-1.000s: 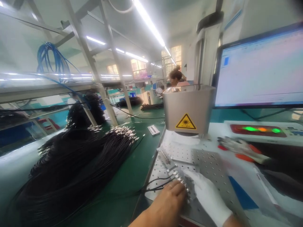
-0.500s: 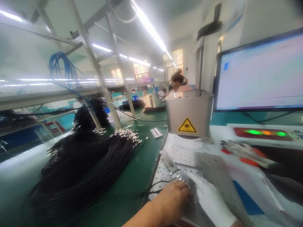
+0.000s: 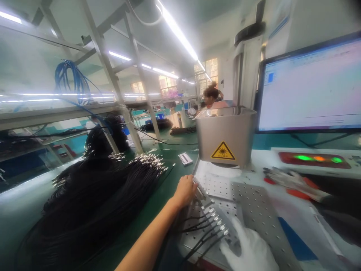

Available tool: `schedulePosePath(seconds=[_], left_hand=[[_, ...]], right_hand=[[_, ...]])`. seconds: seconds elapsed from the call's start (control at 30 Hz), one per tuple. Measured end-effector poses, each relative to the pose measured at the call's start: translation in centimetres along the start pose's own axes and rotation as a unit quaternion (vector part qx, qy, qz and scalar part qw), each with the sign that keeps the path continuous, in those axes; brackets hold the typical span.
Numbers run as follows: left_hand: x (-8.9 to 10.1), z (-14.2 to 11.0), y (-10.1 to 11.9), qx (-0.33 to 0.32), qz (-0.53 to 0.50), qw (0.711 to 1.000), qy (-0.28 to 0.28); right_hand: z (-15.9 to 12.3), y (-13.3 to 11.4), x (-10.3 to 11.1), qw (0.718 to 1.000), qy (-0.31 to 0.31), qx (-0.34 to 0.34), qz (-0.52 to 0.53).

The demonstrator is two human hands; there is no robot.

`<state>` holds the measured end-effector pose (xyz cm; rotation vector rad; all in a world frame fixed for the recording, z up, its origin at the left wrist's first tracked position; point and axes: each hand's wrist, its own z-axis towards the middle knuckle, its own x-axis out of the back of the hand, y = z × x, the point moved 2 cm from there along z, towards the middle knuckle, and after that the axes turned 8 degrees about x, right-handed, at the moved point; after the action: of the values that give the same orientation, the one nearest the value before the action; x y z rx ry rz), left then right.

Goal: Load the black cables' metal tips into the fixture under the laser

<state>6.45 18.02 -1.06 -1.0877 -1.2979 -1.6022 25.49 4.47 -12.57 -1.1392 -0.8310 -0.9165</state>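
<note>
My bare left hand (image 3: 186, 190) reaches forward, its fingers curled against the near end of a slim metal fixture bar (image 3: 203, 195) on the perforated metal plate (image 3: 251, 203). A row of several black cables with silver tips (image 3: 216, 222) lies fanned across the plate just behind that hand. My right hand (image 3: 248, 250), in a white glove, rests flat on the plate at the bottom edge, its fingertips next to the last cable tips and holding nothing.
A grey laser head with a yellow warning sticker (image 3: 225, 137) hangs over the plate. A big heap of black cables (image 3: 93, 195) covers the green bench at left. A monitor (image 3: 310, 86), a lit control panel (image 3: 314, 159) and gloves (image 3: 293, 182) sit at right. A person (image 3: 212, 97) works far behind.
My left hand left the cable tips and moved forward to the fixture bar. The cables now lie uncovered in a row. My gloved right hand drew back toward me.
</note>
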Motion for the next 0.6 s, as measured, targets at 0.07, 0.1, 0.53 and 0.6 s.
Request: schedulePosePath(seconds=[0.07, 0.1, 0.53, 0.6], left_hand=[[1.3, -0.8, 0.9, -0.003, -0.017, 1.0, 0.019], [2.3, -1.6, 1.5, -0.012, -0.036, 0.999, 0.027], [1.9, -16.3, -1.0, 0.005, 0.169, 0.976, -0.139], [-0.1, -16.8, -3.0, -0.014, 0.25, 0.968, -0.03]], right_hand=[[-0.2, -0.1, 0.1, 1.0, 0.014, -0.004, 0.01], [-0.3, -0.2, 0.1, 0.999, 0.025, -0.008, 0.018], [-0.5, -0.7, 1.1, 0.986, 0.092, 0.131, -0.05], [-0.2, -1.6, 1.8, 0.988, 0.042, 0.14, -0.048]])
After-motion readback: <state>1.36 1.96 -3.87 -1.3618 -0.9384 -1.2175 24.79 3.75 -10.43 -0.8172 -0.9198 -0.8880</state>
